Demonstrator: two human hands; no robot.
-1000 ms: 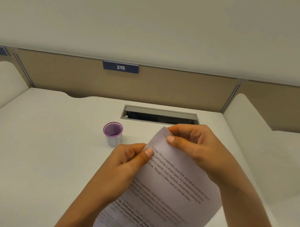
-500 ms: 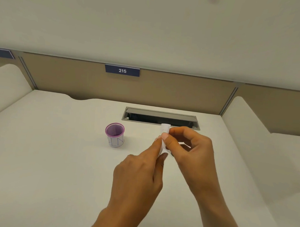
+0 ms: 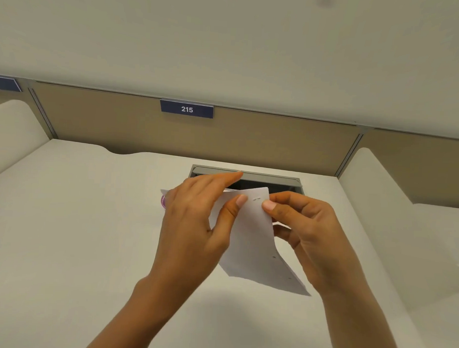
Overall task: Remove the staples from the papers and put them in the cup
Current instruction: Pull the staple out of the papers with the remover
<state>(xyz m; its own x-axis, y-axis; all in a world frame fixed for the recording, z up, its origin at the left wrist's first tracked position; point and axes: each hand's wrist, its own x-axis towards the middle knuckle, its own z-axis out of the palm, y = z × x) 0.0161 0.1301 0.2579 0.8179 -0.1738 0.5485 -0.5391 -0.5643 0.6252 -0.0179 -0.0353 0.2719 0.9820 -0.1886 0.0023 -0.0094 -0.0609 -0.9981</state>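
Both hands hold the white papers up above the desk, blank back side toward me. The bent legs of a staple show near the top corner, between my two thumbs. My left hand pinches the papers from the left, thumb just left of the staple. From the right, my right hand grips the same corner, its thumb tip right beside the staple. The purple-rimmed cup is almost fully hidden behind my left hand; only a sliver of rim shows.
The white desk has a grey cable slot at the back behind the papers. Beige partition walls with a "215" label close the back. White side dividers rise on both sides.
The papers turned over from printed side to blank back, passing edge-on. My left hand moved up in front of the cup, and both thumbs now flank the staple's legs.
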